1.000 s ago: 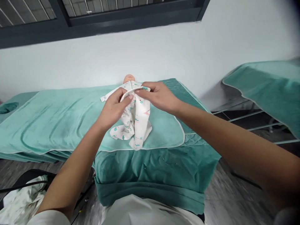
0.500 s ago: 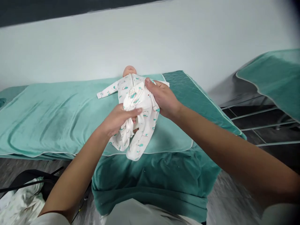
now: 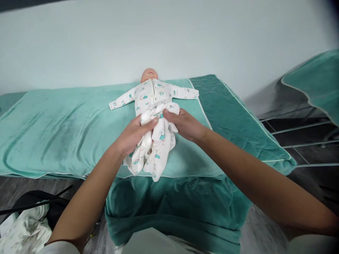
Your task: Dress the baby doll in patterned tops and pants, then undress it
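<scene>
A baby doll [image 3: 149, 74] lies on its back on the bed, its arms spread in a long-sleeved white top [image 3: 144, 97] with a teal print. In front of its lower body, white baby pants [image 3: 162, 135] in the same print are bunched between my hands. My left hand [image 3: 134, 133] grips their left side, thumb on top. My right hand [image 3: 186, 124] pinches the gathered upper edge at the right. The pant legs hang toward the bed's near edge. The doll's legs are hidden behind the cloth.
A light teal blanket [image 3: 53, 130] covers the bed, with a darker quilted cover [image 3: 233, 116] at the right. A white wall [image 3: 169, 38] stands behind. Crumpled printed cloth [image 3: 29, 225] lies at lower left on something black. At right is a metal frame [image 3: 304, 146].
My right hand has come down and bunched the pants' upper edge closer to my left hand. The doll's top and right-side sleeve now show more fully. The view has shifted slightly.
</scene>
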Demonstrator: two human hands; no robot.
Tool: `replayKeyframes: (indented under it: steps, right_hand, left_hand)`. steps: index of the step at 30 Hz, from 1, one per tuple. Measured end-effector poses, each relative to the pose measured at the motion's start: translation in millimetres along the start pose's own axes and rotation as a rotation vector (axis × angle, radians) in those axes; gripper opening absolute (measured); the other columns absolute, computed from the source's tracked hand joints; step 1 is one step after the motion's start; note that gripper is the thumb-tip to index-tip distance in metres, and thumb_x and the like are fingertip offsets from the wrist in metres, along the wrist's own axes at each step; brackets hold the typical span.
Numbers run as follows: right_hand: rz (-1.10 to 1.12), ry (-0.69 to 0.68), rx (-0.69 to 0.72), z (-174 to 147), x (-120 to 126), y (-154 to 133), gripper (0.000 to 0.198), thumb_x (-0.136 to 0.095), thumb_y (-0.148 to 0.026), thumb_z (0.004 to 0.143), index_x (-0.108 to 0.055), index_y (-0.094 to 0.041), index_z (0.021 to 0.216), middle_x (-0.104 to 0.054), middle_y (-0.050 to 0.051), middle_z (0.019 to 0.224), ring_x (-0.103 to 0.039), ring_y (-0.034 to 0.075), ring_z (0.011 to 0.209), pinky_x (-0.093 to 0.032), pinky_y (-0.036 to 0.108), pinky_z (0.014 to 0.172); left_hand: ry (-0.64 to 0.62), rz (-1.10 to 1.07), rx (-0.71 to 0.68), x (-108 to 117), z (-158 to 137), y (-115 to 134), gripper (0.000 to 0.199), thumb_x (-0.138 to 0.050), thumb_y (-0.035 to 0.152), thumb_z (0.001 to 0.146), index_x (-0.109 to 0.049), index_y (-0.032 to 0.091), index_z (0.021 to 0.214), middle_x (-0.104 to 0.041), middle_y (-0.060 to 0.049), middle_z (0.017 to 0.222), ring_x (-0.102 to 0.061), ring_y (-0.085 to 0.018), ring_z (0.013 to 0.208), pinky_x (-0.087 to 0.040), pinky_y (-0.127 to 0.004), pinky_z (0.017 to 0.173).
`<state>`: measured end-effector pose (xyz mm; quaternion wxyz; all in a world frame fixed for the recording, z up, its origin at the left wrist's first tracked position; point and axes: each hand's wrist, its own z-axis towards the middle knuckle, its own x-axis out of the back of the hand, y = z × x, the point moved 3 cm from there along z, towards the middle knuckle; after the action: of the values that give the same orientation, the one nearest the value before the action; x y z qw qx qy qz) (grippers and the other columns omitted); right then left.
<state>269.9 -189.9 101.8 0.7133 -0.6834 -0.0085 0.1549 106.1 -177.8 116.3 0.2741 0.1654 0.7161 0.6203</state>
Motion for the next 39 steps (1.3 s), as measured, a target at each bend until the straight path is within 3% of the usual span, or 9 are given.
replayKeyframes:
  steps: [5,10,14,18,23,25,29,36,39]
  right_hand:
    - [0.122,0.12,0.056,3.1,4.1,-2.7,0.053,-0.064,-0.066,0.086,-0.069,-0.023,0.117,-0.076,0.006,0.098,-0.07,0.026,0.099,-0.058,0.039,0.083]
    - [0.062,0.029,-0.132,-9.1,6.5,10.2,0.06,-0.073,-0.071,0.074,-0.073,-0.017,0.1,-0.074,0.005,0.077,-0.068,0.02,0.068,-0.054,0.03,0.059]
    - [-0.021,-0.198,-0.258,-16.4,-5.2,19.8,0.051,-0.09,-0.052,0.062,-0.074,-0.014,0.093,-0.075,0.004,0.083,-0.068,0.017,0.072,-0.055,0.028,0.066]
    - [0.04,0.008,-0.14,-10.1,-8.0,16.1,0.044,-0.083,-0.051,0.073,-0.074,-0.016,0.097,-0.076,0.005,0.088,-0.07,0.019,0.077,-0.055,0.029,0.069]
    - [0.255,0.107,-0.035,-6.0,-15.0,2.0,0.051,-0.072,-0.055,0.082,-0.067,-0.021,0.12,-0.077,0.007,0.1,-0.072,0.026,0.091,-0.058,0.038,0.078]
    - [0.275,0.105,-0.033,-5.8,-18.8,0.5,0.056,-0.067,-0.059,0.084,-0.064,-0.022,0.126,-0.077,0.008,0.102,-0.072,0.027,0.095,-0.058,0.04,0.081]
    - [0.238,0.119,-0.012,-5.6,-18.9,10.4,0.062,-0.066,-0.066,0.082,-0.063,-0.022,0.127,-0.076,0.007,0.104,-0.072,0.027,0.098,-0.058,0.039,0.083]
    - [0.025,-0.269,-0.244,-17.2,-16.8,31.5,0.058,-0.092,-0.044,0.062,-0.072,-0.014,0.108,-0.076,0.008,0.099,-0.07,0.022,0.087,-0.056,0.034,0.079]
    - [0.032,-0.225,-0.202,-18.6,-18.0,29.2,0.053,-0.089,-0.042,0.067,-0.071,-0.016,0.11,-0.076,0.007,0.102,-0.07,0.022,0.092,-0.055,0.035,0.084]
  left_hand:
    - [-0.198,0.294,0.081,-2.8,-2.6,-6.1,0.038,-0.081,0.044,0.075,-0.075,0.017,0.1,-0.076,-0.007,0.101,-0.07,-0.027,0.096,-0.054,-0.037,0.084]
    - [0.076,-0.013,-0.039,8.6,3.7,-3.9,0.041,-0.082,0.042,0.074,-0.073,0.014,0.103,-0.077,-0.009,0.098,-0.072,-0.025,0.088,-0.057,-0.035,0.078]
    - [0.156,-0.141,-0.087,9.0,10.8,-7.2,0.041,-0.084,0.042,0.072,-0.071,0.014,0.1,-0.077,-0.008,0.089,-0.074,-0.026,0.084,-0.059,-0.034,0.075]
    - [0.145,-0.167,-0.01,5.3,11.7,-10.1,0.046,-0.083,0.046,0.073,-0.072,0.014,0.104,-0.077,-0.009,0.086,-0.074,-0.026,0.079,-0.059,-0.036,0.074]
    - [-0.095,-0.041,0.21,1.1,-0.3,-11.9,0.044,-0.085,0.039,0.072,-0.074,0.013,0.107,-0.077,-0.011,0.087,-0.073,-0.024,0.074,-0.058,-0.035,0.068]
    - [-0.113,-0.086,0.174,1.9,-2.3,-11.2,0.046,-0.085,0.037,0.074,-0.073,0.014,0.112,-0.077,-0.011,0.09,-0.073,-0.024,0.074,-0.058,-0.036,0.069]
    - [0.058,-0.295,-0.044,6.6,2.5,-9.2,0.051,-0.079,0.04,0.079,-0.068,0.015,0.121,-0.077,-0.011,0.096,-0.075,-0.026,0.085,-0.059,-0.037,0.079]
    - [0.055,-0.368,-0.02,1.9,1.0,-18.0,0.055,-0.077,0.046,0.08,-0.066,0.013,0.124,-0.077,-0.012,0.1,-0.074,-0.029,0.096,-0.057,-0.04,0.09]
    - [0.035,-0.344,0.002,2.6,-2.1,-22.5,0.055,-0.076,0.048,0.081,-0.066,0.014,0.123,-0.077,-0.012,0.095,-0.074,-0.027,0.089,-0.057,-0.039,0.086]
